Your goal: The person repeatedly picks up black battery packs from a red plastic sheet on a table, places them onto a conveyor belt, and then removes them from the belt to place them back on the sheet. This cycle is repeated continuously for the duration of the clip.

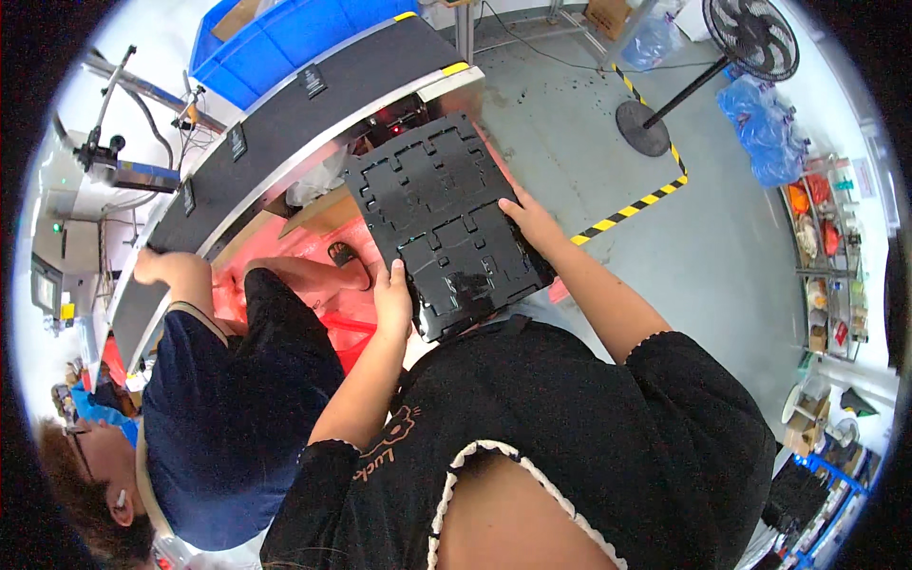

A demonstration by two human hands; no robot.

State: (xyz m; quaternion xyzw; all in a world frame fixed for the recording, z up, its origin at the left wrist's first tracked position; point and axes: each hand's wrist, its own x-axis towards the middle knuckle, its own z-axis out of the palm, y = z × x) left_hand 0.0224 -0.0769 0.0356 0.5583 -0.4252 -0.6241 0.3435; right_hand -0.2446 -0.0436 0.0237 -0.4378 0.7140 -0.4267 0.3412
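Note:
A glossy black plastic tray with moulded recesses is held in front of my body, tilted, perhaps several stacked together. Along its left edge my left hand grips it near the lower corner, thumb on top. My right hand holds the right edge, its thumb also on the upper face and its other fingers hidden underneath. The tray's far end lies close to the end of a dark conveyor belt, whose metal side runs past on the left.
Small flat black pieces lie spaced along the belt. Behind it stands a blue bin. A co-worker in dark blue sits close on my left, arm at the belt. Red plastic sheeting lies below. A black fan and shelves stand right.

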